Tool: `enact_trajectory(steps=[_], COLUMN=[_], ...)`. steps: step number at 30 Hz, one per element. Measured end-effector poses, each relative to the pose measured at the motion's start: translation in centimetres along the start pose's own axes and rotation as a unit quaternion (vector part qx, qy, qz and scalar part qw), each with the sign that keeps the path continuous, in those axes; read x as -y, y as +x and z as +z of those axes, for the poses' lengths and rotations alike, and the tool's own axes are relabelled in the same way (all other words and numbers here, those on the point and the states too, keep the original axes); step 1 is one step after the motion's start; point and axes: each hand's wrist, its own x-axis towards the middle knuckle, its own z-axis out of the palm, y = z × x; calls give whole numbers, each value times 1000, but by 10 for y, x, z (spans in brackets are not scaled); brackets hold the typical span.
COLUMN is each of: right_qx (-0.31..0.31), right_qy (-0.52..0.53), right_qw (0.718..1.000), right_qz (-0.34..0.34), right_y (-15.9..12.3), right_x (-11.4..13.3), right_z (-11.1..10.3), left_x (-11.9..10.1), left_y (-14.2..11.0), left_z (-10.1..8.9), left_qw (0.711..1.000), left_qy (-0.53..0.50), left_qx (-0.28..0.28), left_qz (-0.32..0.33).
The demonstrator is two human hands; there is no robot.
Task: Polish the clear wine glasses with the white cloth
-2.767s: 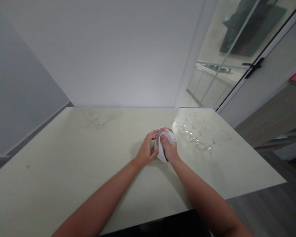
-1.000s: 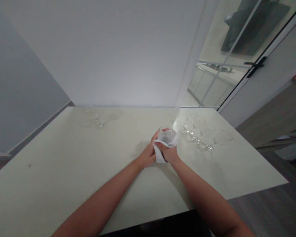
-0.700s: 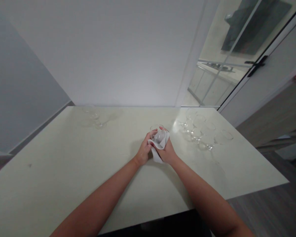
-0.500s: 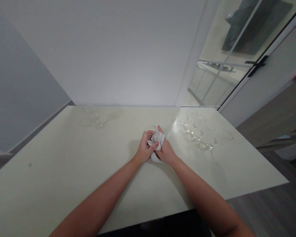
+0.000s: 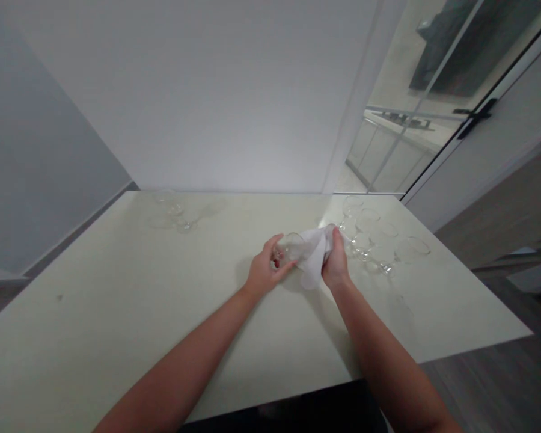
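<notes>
My left hand [image 5: 262, 270] is wrapped round a clear stemmed glass [image 5: 294, 242] above the middle of the table, thumb and fingers on its bowl. A small reddish patch shows through the glass near the fingers. Just to the right, my right hand [image 5: 337, 264] grips a thin white cloth [image 5: 313, 260], whose loose part hangs down and reaches the glass. The cloth hides part of the glass, and I cannot tell whether my right fingers also hold its foot.
Several clear stemmed glasses [image 5: 368, 222] stand close together on the right of the pale table [image 5: 130, 313], near my right hand. Another clear glass [image 5: 175, 210] stands at the back left. A white wall [image 5: 234, 108] borders the far edge, beside a glazed door [image 5: 406, 120].
My hands have moved apart: the right one has shifted right with the cloth, which is now stretched out instead of bunched round the glass. The glass has turned in my left hand.
</notes>
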Motion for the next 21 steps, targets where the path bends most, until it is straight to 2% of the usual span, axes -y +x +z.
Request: enact_trajectory(steps=[2, 3, 6, 9, 11, 13, 15, 16, 17, 18, 21], right_qx=[9, 9, -9, 6, 66, 131, 153, 151, 150, 158, 222], right_qy=[-5, -26, -122, -240, -351, -483, -583, -609, -621, -621, -586], right_qw=[1000, 1000, 984, 943, 891, 807, 729, 707, 701, 705, 745], right_qz=[15, -6, -133, -229, -279, -314, -326, -325, -318, -303, -227], right_y=[-3, -6, -14, -20, -22, -25, -27, -28, -29, -29, -27], right_x=[3, 3, 0, -1, 1, 5, 8, 8, 8, 7, 5], right_z=[2, 3, 4, 2, 1, 1, 1, 1, 1, 1, -1], left_x=[-4, -6, -8, -6, -4, -2, 0, 0, 1, 1, 1], left_y=[-2, -2, -1, 0, 1, 3, 5, 6, 6, 7, 7], left_z=[1, 1, 1, -1, -4, -6, -8, -9, -10, -10, -11], left_qw=[994, 990, 982, 974, 968, 961, 956, 955, 955, 955, 951], left_qy=[80, 109, 160, 203, 227, 251, 270, 275, 277, 276, 283], left_qx=[66, 84, 91, 90, 102, 110, 109, 107, 105, 105, 115], left_qz=[23, 33, 42, 38, 35, 25, 14, 11, 12, 16, 42])
